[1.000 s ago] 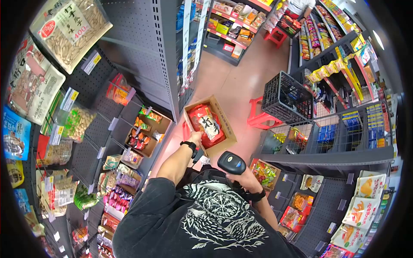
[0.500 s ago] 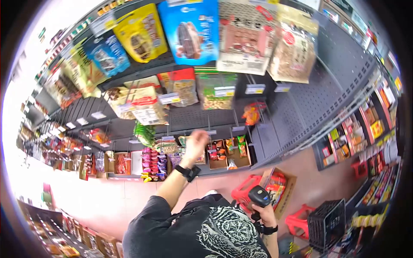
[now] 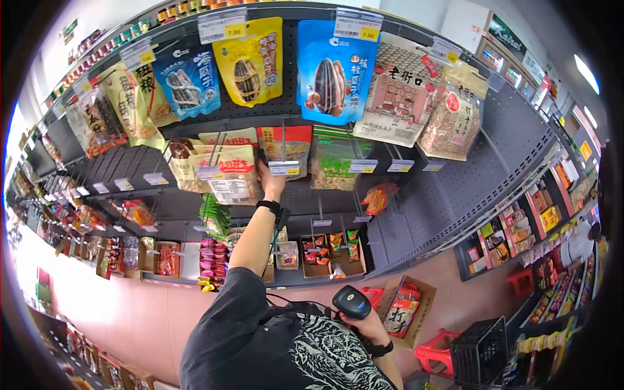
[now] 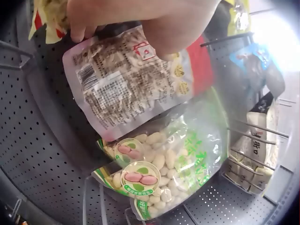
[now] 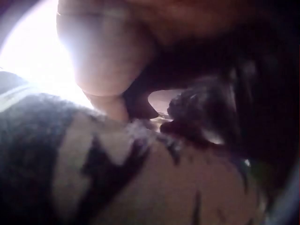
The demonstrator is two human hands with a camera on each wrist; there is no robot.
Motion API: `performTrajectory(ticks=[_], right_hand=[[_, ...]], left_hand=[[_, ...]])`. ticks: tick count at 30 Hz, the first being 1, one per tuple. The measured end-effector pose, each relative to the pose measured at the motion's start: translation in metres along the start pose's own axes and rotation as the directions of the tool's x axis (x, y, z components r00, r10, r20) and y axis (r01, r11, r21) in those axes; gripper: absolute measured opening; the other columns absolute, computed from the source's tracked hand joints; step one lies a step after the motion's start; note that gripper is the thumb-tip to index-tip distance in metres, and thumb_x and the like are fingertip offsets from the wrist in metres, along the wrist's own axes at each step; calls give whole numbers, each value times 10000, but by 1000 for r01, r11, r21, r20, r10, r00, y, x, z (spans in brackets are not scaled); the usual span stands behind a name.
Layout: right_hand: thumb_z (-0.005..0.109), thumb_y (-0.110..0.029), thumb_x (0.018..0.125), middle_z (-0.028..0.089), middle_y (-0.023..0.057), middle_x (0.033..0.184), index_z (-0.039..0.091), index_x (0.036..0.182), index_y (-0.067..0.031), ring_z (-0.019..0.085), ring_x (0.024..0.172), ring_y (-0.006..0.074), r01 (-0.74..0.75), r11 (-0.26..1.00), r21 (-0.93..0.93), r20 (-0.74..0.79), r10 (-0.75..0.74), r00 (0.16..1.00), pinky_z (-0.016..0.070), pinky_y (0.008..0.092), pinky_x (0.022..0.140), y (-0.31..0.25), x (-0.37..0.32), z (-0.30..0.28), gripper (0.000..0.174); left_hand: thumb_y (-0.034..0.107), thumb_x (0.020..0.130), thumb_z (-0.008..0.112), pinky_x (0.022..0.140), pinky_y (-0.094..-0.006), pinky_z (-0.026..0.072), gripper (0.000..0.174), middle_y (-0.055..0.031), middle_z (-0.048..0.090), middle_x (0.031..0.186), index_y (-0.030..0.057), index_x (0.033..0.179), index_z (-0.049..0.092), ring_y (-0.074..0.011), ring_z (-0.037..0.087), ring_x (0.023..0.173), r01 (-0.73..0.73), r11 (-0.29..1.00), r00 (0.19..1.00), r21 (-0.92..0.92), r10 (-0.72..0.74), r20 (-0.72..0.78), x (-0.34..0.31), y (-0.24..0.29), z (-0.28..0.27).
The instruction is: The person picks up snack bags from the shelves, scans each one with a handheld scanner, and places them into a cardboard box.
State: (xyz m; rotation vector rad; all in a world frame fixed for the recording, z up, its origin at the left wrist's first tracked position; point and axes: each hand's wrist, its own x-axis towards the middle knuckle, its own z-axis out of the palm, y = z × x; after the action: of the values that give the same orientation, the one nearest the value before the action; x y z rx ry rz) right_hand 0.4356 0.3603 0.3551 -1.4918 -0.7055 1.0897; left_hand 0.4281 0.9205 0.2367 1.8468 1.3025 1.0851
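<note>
My left hand (image 3: 270, 184) reaches up to the hanging snack bags, its thumb by a red-topped snack bag (image 3: 290, 143). In the left wrist view, the thumb and fingers lie over the printed back of that bag, and the fingers look extended. Just to the left hang cream-coloured peanut bags (image 3: 235, 170); on the other side is a clear bag of peanuts with green print (image 3: 335, 164). Low in front of the chest, my right hand (image 3: 373, 327) grips a black barcode scanner (image 3: 351, 301). The right wrist view is dark and blurred, mostly patterned shirt (image 5: 70, 159) and fingers.
Melon-seed bags, including a blue one (image 3: 337, 78) and a yellow one (image 3: 249, 65), hang above. Metal hooks and price tags (image 3: 284, 168) jut from the shelf. On the floor stand an opened carton (image 3: 426, 312) holding red packs, red stools (image 3: 437, 351) and a black crate (image 3: 480, 351).
The view has turned from the floor carton to the shelf. My left hand has left the carton and risen to the hanging bags. The scanner remains in my right hand.
</note>
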Motion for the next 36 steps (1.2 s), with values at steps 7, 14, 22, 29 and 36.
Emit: performTrajectory(ticks=[7, 14, 22, 29, 36], right_hand=[[762, -39, 740, 662, 29, 1011, 619, 1093, -22, 595, 924, 116, -230, 972, 44, -112, 234, 966, 469, 282, 840, 9, -11, -12, 381], [733, 22, 744, 634, -12, 857, 620, 1062, -39, 571, 719, 80, -68, 998, -9, -128, 66, 990, 473, 253, 631, -5, -6, -1, 343], [764, -65, 755, 662, 20, 1006, 617, 1097, -20, 599, 904, 104, -183, 983, -3, -46, 183, 982, 474, 274, 815, -2, 4, -5, 375], [766, -54, 753, 662, 8, 978, 621, 1085, -21, 595, 861, 83, -97, 995, 3, -70, 97, 993, 485, 259, 757, 4, 3, -6, 364], [791, -69, 718, 656, 52, 1075, 583, 1143, 4, 592, 985, 128, -65, 998, -5, -68, 65, 996, 454, 293, 908, 1, -11, -7, 478]], left_hand=[[201, 771, 673, 879, -389, 449, 523, -254, 596, 1100, -46, 1191, 485, -400, 567, 1047, -66, 986, 997, -156, 60, -42, -46, 60, -44], [301, 712, 795, 868, -382, 471, 716, -268, 630, 1064, -92, 1215, 470, -346, 623, 1005, -18, 966, 984, -259, -29, -176, -120, 109, -97], [265, 710, 816, 891, -343, 454, 719, -227, 618, 1067, -123, 1197, 457, -252, 596, 996, 39, 908, 995, -417, -72, -65, -193, 115, -123], [237, 809, 726, 864, -332, 464, 658, -208, 617, 1062, -88, 1261, 375, -235, 599, 962, 71, 914, 996, -399, -45, 74, -213, 134, -164], [473, 945, 452, 572, -273, 429, 381, -43, 520, 730, 104, 882, 527, -182, 496, 596, 820, 96, 558, -565, 86, 825, -269, 125, -126]])
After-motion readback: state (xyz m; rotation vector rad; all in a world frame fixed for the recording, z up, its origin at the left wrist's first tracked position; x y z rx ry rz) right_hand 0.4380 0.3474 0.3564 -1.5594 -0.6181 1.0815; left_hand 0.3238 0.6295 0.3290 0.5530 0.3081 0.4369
